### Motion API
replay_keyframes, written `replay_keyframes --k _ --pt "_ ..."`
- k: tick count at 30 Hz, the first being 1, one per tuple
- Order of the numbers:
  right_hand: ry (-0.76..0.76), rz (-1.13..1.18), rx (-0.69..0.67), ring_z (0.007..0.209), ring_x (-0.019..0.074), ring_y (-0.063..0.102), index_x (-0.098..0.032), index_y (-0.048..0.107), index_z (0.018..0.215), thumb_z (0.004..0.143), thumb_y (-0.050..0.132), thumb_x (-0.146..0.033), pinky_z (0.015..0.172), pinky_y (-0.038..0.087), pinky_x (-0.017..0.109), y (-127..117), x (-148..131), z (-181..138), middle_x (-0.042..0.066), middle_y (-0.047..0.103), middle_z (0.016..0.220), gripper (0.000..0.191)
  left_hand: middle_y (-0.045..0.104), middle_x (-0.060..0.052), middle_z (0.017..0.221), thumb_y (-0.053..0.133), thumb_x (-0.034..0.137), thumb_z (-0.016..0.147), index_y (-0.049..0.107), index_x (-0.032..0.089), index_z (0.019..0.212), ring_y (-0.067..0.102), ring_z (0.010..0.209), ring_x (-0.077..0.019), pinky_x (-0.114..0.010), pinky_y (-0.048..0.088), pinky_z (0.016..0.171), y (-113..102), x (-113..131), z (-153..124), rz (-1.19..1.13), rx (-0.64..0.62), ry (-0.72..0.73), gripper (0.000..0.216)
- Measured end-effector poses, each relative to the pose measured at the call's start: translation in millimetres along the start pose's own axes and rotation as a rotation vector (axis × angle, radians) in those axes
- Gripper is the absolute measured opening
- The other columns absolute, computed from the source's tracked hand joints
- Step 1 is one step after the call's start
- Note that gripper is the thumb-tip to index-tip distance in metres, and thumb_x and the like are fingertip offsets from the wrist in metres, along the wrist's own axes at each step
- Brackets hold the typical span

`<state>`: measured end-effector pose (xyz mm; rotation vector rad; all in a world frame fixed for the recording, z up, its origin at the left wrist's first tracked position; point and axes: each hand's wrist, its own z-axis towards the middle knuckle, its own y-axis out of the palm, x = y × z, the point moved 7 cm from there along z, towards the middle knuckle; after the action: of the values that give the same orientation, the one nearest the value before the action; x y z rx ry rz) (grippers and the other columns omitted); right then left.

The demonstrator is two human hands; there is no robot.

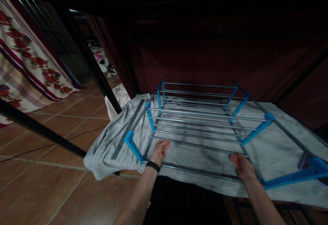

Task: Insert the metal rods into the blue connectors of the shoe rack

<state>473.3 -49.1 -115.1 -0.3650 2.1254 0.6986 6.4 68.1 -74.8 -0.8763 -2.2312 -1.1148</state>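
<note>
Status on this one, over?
Left hand open, flat on grey towel. Right hand on towel at drying rack front rod, grip unclear. Black pole beside rack.

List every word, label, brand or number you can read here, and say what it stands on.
None can be read. The grey metal drying rack with blue plastic joints, the grey towel, the black wristband on the left wrist and the red-flowered cloth show no legible print or label in this dim picture.
</note>
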Motion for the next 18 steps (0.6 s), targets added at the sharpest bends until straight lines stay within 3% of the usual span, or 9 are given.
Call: replay_keyframes --k 18 --pt "0.008 -0.031 0.058 0.058 0.0158 0.067 -0.02 0.055 0.075 0.075 0.057 -0.005 0.06 0.062 0.027 -5.7 2.4 8.6 0.001 0.063 0.063 0.015 0.074 -0.003 0.074 0.08 -0.005 0.07 0.058 0.017 0.064 0.075 0.074 -0.0147 -0.031 0.061 0.09 -2.0 -1.4 -1.7 -0.002 -0.011 -0.001 0.032"
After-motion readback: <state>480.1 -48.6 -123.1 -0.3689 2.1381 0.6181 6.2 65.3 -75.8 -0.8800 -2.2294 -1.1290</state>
